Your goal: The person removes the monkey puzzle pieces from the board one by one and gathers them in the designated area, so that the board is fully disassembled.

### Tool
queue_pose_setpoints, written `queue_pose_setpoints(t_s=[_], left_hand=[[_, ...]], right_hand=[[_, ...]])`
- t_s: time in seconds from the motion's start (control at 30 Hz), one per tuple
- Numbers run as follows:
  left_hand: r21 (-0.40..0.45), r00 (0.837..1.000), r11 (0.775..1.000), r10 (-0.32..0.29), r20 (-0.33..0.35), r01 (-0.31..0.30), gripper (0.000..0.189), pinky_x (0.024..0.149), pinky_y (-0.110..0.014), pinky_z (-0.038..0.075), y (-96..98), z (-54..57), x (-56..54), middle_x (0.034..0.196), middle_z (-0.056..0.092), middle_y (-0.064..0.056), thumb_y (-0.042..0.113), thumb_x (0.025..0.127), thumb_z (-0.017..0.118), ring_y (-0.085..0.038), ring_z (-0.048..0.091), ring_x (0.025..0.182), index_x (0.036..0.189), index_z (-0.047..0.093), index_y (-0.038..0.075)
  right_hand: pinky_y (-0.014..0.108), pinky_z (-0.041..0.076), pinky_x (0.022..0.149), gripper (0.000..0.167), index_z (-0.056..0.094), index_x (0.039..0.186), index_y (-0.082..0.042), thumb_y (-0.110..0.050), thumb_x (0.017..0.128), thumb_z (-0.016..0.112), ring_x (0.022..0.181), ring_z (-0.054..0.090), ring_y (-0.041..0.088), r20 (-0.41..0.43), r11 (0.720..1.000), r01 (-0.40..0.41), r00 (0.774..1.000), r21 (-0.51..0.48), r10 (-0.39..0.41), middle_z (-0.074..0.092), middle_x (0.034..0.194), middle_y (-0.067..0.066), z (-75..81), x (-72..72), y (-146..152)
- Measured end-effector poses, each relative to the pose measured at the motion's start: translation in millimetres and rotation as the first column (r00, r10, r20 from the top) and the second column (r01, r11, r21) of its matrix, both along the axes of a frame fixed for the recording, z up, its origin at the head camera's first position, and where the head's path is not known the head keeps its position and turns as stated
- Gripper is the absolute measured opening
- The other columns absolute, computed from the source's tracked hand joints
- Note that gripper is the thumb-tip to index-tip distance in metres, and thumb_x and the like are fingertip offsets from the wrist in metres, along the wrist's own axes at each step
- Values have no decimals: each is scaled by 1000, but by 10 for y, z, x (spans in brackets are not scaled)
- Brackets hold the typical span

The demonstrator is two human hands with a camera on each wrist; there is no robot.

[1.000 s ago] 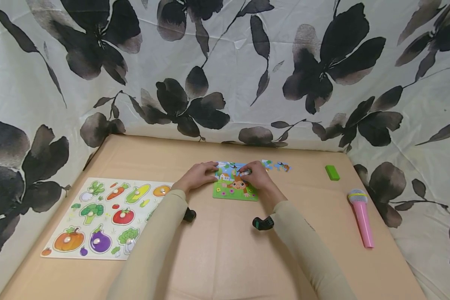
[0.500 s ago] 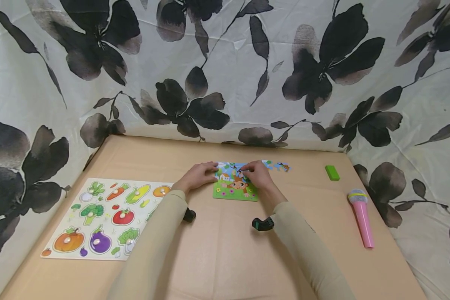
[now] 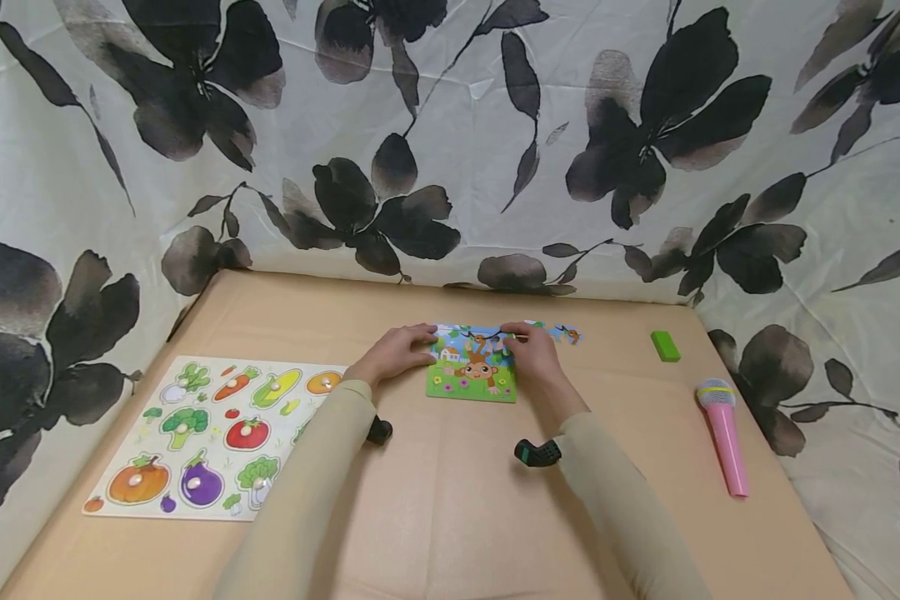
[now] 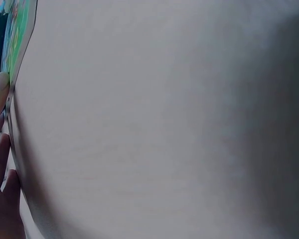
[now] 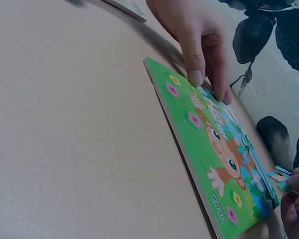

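Note:
A small jigsaw puzzle board [image 3: 461, 387] with a monkey on green grass lies near the far middle of the table. My left hand [image 3: 393, 354] grips its left edge and corner, as the right wrist view shows with the thumb [image 5: 195, 74] on the rim. Over the board's upper right is my right hand [image 3: 534, 354]. At the right border of the right wrist view, its thumb and fingers pinch what looks like a small blue-and-green puzzle piece [image 5: 283, 186], partly hidden. Another loose puzzle piece [image 3: 569, 334] lies right of the board.
A vegetable peg puzzle [image 3: 221, 433] lies at the left, partly under the left sleeve. To the right are a green block [image 3: 664, 346] and a pink toy microphone [image 3: 722, 437]. Floral cloth [image 3: 487, 208] hangs behind the table [image 3: 450, 517].
My right hand has shifted to the right across the board, uncovering more of the monkey picture and its top. The left hand stays at the board's left edge.

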State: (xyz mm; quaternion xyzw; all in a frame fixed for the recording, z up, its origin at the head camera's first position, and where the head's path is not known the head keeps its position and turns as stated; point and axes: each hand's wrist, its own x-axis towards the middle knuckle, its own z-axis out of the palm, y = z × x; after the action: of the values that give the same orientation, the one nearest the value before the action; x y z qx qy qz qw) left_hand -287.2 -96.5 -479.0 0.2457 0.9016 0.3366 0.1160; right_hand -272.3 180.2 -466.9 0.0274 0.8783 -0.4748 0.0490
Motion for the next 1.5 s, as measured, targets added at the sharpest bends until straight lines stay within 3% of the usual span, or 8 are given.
queue_pose_setpoints(t_s=[0.27,0.37,0.5,0.7,0.93,1.27,1.4,1.5], left_hand=[[-6,1000,1000,-1,6,1,46,119,-41,21,6,-1,-6,152,41,-4,26,93,69,-22,29,145,133,60,5],[-2,1000,1000,-2,3,2,46,119,-41,21,5,0,-3,152,42,-4,26,93,69,-22,29,145,133,60,5],[2,1000,1000,-5,-4,5,46,119,-41,22,4,-5,-4,152,42,-4,26,93,69,-23,29,145,133,61,5],[0,1000,1000,0,-1,0,46,119,-41,22,3,-5,-9,152,42,-4,26,92,69,-22,29,144,132,61,5],[-8,1000,1000,-10,-9,10,46,119,-41,22,1,-1,-5,152,42,-4,27,93,69,-23,29,145,132,61,5],[-2,1000,1000,-6,6,6,46,119,-41,22,7,-2,-3,153,41,-3,27,92,69,-22,28,145,132,61,6],[-3,1000,1000,-5,7,5,46,119,-41,21,5,-7,-7,153,41,-3,28,93,69,-22,28,145,133,61,6],[-3,1000,1000,-6,1,6,46,119,-41,22,3,-5,-8,153,41,-3,27,93,69,-22,28,145,133,61,6]], right_hand=[[41,43,101,33,60,132,-8,-8,101,49,129,42,26,56,958,187,982,-218,-179,47,142,13,63,34,177],[38,38,105,37,59,135,-11,-8,101,46,136,36,25,58,953,233,972,-195,-225,43,147,12,60,34,255],[33,42,97,41,58,136,-12,-4,99,44,126,43,24,68,924,297,955,-241,-289,46,142,11,33,16,359],[23,49,86,39,58,135,-10,-2,98,48,111,48,19,34,862,371,923,-346,-384,49,132,13,6,3,546],[22,49,85,41,59,136,-10,-2,97,50,107,50,15,80,772,495,857,-398,-509,49,135,8,-24,-2,772],[25,40,105,44,57,138,-7,3,97,44,137,36,16,159,641,612,769,-464,-619,42,151,8,-11,-37,1127],[27,42,105,41,59,135,-4,3,97,49,135,40,18,155,656,619,767,-433,-622,44,149,10,-7,-35,1244],[25,47,98,39,59,134,-2,0,97,52,129,46,20,125,716,598,791,-359,-598,47,146,12,-14,-30,1308]])
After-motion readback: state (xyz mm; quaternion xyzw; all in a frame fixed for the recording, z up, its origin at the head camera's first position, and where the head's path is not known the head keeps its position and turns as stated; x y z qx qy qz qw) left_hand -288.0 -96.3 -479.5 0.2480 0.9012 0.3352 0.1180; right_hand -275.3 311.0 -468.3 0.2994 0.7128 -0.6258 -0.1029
